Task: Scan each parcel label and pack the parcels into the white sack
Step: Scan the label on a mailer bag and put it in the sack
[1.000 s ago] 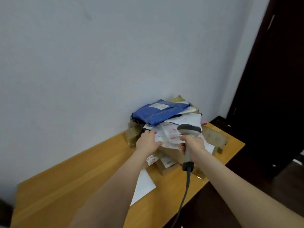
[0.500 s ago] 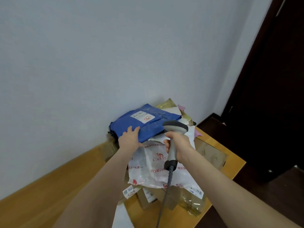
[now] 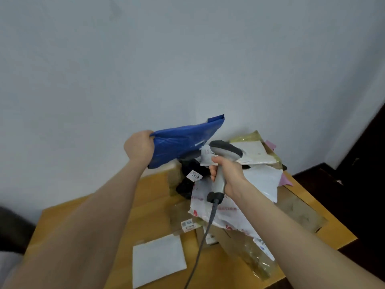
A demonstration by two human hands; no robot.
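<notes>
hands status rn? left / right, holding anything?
Left hand: closed, gripping one edge of the blue parcel, lifted off the pile.
Right hand: closed around the handle of the grey scanner.

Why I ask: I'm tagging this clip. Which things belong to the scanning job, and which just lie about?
Job: blue parcel, gripped by left hand; barcode scanner, in right hand; white printed parcel; black parcel.
Lying about: flat white sheet, purpose unclear; pink paper.

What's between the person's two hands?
In the head view, the blue parcel, gripped by the left hand, stretches toward the scanner held in the right hand.
</notes>
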